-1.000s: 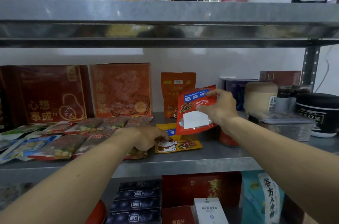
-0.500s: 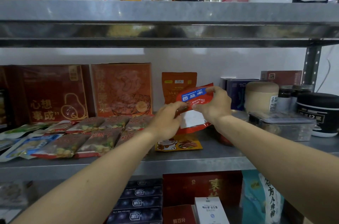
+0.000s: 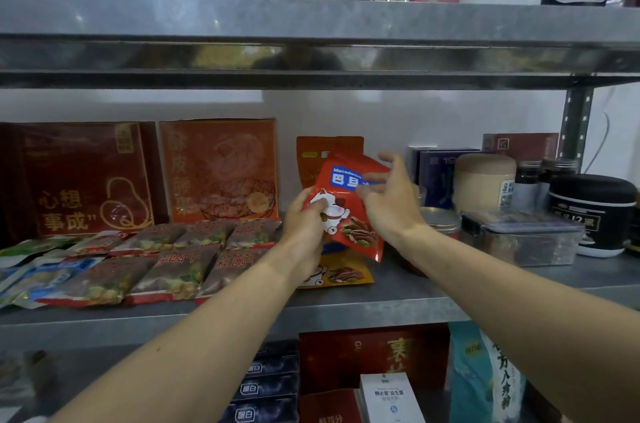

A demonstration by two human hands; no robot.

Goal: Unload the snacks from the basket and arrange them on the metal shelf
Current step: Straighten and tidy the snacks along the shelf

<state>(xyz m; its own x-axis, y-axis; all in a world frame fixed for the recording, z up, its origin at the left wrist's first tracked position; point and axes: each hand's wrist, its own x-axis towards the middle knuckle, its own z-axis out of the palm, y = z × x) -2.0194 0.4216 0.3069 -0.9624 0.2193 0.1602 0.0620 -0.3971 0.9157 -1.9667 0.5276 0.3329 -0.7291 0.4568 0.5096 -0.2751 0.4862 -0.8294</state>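
Pinching the red snack packet (image 3: 346, 215) by its lower left edge, the left hand (image 3: 303, 225) holds it tilted above the shelf (image 3: 415, 301); the right hand (image 3: 391, 204) has its fingers spread loosely at the packet's top.

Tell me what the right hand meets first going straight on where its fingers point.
The red snack pouch, gripped by the left hand; the right hand seems nearly at its blue label, though depth is unclear.

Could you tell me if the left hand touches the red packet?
Touching: head view shows the left hand gripping the red packet, thumb on its front.
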